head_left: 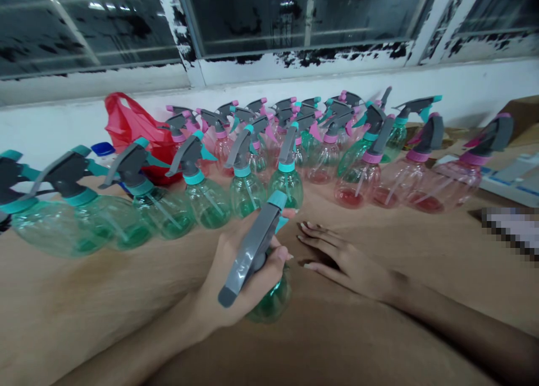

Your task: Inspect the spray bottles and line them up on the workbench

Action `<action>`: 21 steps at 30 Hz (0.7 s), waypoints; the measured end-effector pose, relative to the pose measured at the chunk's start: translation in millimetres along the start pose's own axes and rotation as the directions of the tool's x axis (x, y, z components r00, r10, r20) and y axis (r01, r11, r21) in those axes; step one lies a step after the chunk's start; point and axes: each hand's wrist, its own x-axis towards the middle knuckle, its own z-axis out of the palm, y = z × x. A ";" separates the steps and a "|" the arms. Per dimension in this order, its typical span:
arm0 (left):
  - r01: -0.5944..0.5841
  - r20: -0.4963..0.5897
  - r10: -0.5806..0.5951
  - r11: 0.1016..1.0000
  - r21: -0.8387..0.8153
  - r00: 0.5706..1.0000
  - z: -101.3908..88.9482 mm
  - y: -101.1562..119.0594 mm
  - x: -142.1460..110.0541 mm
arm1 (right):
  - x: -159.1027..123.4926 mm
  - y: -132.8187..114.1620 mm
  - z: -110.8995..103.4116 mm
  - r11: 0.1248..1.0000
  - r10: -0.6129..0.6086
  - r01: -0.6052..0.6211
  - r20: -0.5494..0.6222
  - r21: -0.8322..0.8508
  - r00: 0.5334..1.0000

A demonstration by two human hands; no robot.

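Observation:
My left hand (236,274) is wrapped round the neck of a green spray bottle (272,299) with a grey trigger and teal nozzle, holding it upright on the brown table (126,296). To its right, my right hand (337,257) lies flat on the table with the fingers stretched out, holding nothing. Just beyond the hands stands a row of green spray bottles (206,198). On the right, a row of pink spray bottles (362,178) lines up.
Several more green and pink bottles (290,128) crowd the back by the white wall under the windows. A red plastic bag (130,125) lies at the back left beside a blue cap (102,148). Cardboard and a flat box (517,175) sit at the right edge.

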 end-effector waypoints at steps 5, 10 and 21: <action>-0.007 0.000 0.007 1.000 -0.011 1.000 1.0 -0.4 1.4 | 0.0 1.1 1.3 1.000 0.005 -0.005 0.004 0.002 1.000; -0.016 -0.009 0.017 1.000 0.026 1.000 0.5 0.6 0.8 | -0.3 1.7 1.1 1.000 0.017 -0.017 0.029 -0.022 0.999; -0.030 0.011 0.030 1.000 0.002 0.999 -1.3 -0.4 0.7 | -2.4 2.5 -0.8 1.000 0.018 -0.018 0.012 0.001 1.000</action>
